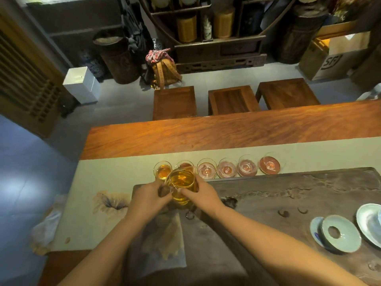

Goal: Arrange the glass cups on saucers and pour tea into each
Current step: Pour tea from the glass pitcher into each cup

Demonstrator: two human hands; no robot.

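While both hands clasp it, the glass pitcher (182, 185) of amber tea hangs above the second cup (185, 165). Left hand (149, 196) and right hand (201, 193) wrap its sides. The leftmost cup (163, 171) holds tea; four cups (226, 170) rightward look empty on saucers along the pale runner (115, 174).

Clear, glossy glass pitcher (182, 187) and glass cups (226, 167). Polished reddish wood table (206, 133) with visible grain. Matt pale cloth runner (115, 172). Dark, rough, uneven tea tray (288, 195). Glossy glazed ceramic dishes (340, 236) at the tray's right edge.
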